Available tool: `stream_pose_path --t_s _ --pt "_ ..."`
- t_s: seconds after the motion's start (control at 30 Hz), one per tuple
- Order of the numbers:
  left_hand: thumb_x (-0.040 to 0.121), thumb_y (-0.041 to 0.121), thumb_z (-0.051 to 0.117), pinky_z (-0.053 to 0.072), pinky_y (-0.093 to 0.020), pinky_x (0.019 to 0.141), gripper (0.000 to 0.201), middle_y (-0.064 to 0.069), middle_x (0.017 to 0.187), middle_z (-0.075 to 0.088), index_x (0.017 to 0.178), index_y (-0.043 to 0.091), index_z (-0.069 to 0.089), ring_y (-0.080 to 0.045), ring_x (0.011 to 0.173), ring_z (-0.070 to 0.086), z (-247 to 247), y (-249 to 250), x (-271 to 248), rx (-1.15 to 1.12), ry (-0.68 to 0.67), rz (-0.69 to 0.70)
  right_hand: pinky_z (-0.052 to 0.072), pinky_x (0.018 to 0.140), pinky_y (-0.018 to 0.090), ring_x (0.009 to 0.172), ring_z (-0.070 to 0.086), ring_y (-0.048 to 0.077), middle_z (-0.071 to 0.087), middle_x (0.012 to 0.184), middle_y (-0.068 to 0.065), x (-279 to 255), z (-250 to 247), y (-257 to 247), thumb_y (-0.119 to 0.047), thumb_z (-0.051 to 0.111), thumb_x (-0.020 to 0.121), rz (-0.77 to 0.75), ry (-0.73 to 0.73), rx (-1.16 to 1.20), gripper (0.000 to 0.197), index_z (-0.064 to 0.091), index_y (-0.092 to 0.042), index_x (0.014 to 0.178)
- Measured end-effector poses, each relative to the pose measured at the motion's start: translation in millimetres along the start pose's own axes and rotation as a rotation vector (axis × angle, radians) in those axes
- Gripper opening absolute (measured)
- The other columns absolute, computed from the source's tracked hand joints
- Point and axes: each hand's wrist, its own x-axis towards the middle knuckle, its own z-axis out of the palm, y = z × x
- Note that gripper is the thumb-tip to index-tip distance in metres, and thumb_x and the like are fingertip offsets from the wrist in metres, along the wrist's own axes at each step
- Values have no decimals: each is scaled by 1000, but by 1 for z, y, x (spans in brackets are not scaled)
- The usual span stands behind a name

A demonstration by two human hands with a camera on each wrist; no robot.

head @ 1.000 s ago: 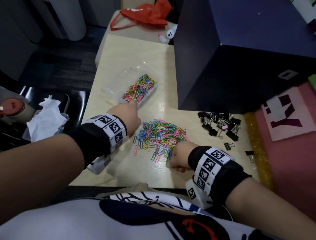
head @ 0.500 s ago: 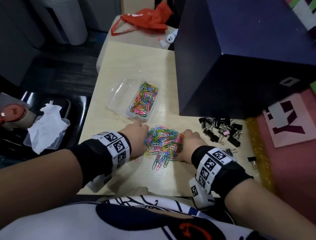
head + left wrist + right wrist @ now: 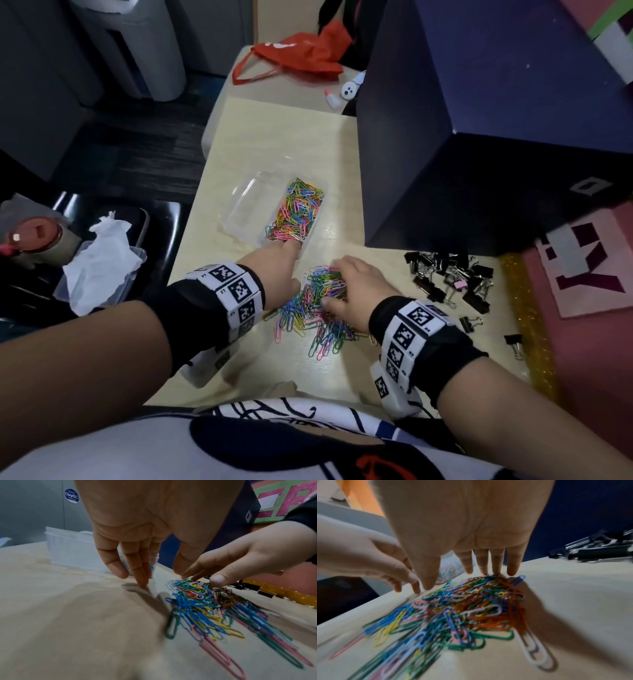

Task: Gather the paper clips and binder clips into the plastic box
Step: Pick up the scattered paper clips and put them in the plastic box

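- A large dark blue box (image 3: 479, 137) fills the upper right of the head view, standing on a pale wooden table (image 3: 274, 137).
- A clear plastic box (image 3: 246, 209) sits at centre frame, its right half filled with coloured paper clips.
- A loose pile of paper clips (image 3: 318, 301) lies just below it, between both hands.
- Black binder clips (image 3: 445, 277) cluster to the right of the pile.
- The left hand (image 3: 274, 270) has its fingers extended and holds nothing, fingertips on the table by the plastic box.
- The right hand (image 3: 356, 284) spreads straight fingers over the pile, tips touching clips, gripping nothing.
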Motion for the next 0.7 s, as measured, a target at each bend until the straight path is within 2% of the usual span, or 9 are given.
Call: stream_pose_path --t_s 0.07,0.17,0.3,0.4,0.53,0.63,0.7 --pt "87 26 55 50 -40 83 37 -9 113 55 118 13 40 -28 97 57 0 -2 1 -4 14 -8 24 116 38 143 20 24 19 157 1 1 3 -5 -57 57 85 -42 -18 -65 78 24 -24 148" --pt "88 34 54 49 -39 80 27 -8 106 55 104 17 40 -28 92 55 -6 -15 3 9 46 -19 31 111 39 137 29 23 29 150 -1 1 1 -7 -55 57 86 -78 0 -77 72 30 -23 145" --pt "91 52 45 47 -37 75 31 -4 100 59 91 22 40 -27 92 55 -15 -39 6 106 107 -22 36 107 40 132 35 22 37 143 -2 5 -6 -4 -53 58 86 -67 -3 -50 66 35 -25 141" --pt "92 55 41 41 -36 75 36 -3 102 63 97 20 47 -28 97 51 -22 -51 8 218 160 34 37 106 39 131 36 22 38 141 -2 8 -6 -4 -53 58 85 -73 -1 -65 65 37 -25 140" --pt "91 55 42 40 -39 85 35 1 108 64 102 22 48 -26 105 49 -33 -62 9 312 130 93 39 103 40 129 38 23 39 139 0 7 -10 -4 -59 61 80 -58 -3 -96 71 37 -26 139" --pt "90 58 40 39 -40 88 42 -1 110 62 114 24 46 -26 105 51 -34 -60 3 319 177 49 42 99 42 125 41 26 39 134 4 4 -20 0 -67 62 73 57 50 -145 80 38 -24 136" --pt "90 57 39 39 -40 85 45 -3 109 63 118 22 44 -27 101 53 -34 -52 -2 310 272 23 43 95 41 122 46 28 38 131 6 4 -25 4 -68 66 70 157 4 -136 85 36 -23 135"
